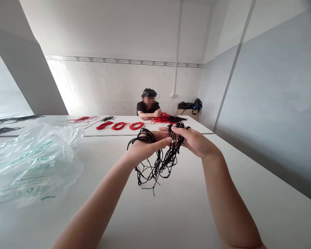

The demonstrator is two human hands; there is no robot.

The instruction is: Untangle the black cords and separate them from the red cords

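Observation:
Black knotted cords (168, 159) hang in a loose bundle between my two hands, above the white table. Part of the bundle loops over the back of my left hand (147, 145), whose thumb presses against the strands. My right hand (193, 138) pinches the upper end of the cords between thumb and fingers. The lower loops and a few thin loose ends dangle in the air below my hands. Some fingers of both hands are hidden behind the cords.
A crumpled clear plastic bag (36, 166) lies on the table (155, 221) at left. Farther off are red cord coils (137, 126), a red pile (162, 118) with black cords, and black strands (18, 118). A person (149, 105) sits across; black bags (190, 105) rest behind.

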